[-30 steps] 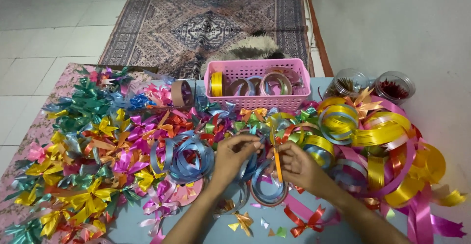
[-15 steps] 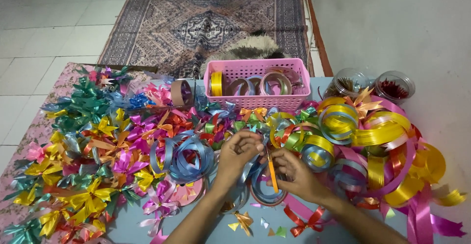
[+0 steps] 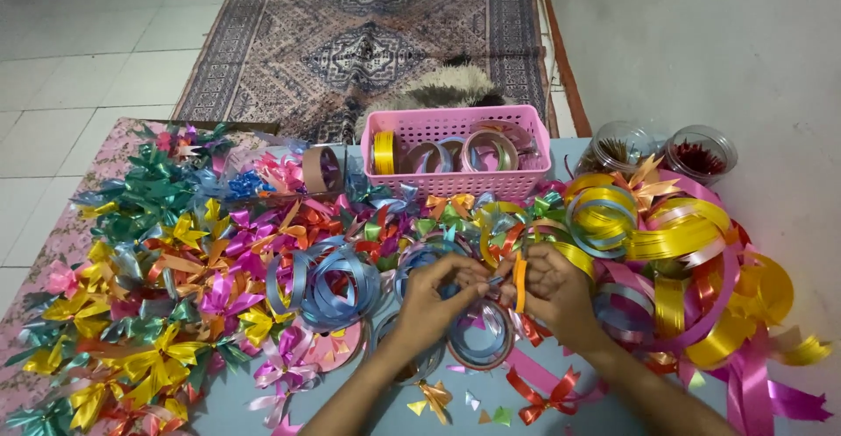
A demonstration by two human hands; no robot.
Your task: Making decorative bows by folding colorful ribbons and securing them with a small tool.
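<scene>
1. Over the last second the two hands have drawn closer together above the ribbon coils, and the orange ribbon strip point(image 3: 519, 282) has swung from a slant to nearly upright — the work looks to have passed from picking up to fine fingertip shaping.
2. The left hand point(image 3: 435, 294) has its fingers curled in, thumb and forefinger pinched together at the meeting point between the hands; what they grip is too small to make out.
3. The right hand point(image 3: 552, 289) is closed on the orange ribbon strip, fingers folded around it, the strip standing up from the fist.
4. The strip sits between both hands, just above the blue ribbon coils point(image 3: 326, 283) on the light blue table point(image 3: 613, 411).
5. Around them — a heap of finished bows point(image 3: 158, 313) to the left, yellow ribbon loops point(image 3: 631, 226) to the right, a pink basket point(image 3: 455, 151) of ribbon rolls behind.
</scene>
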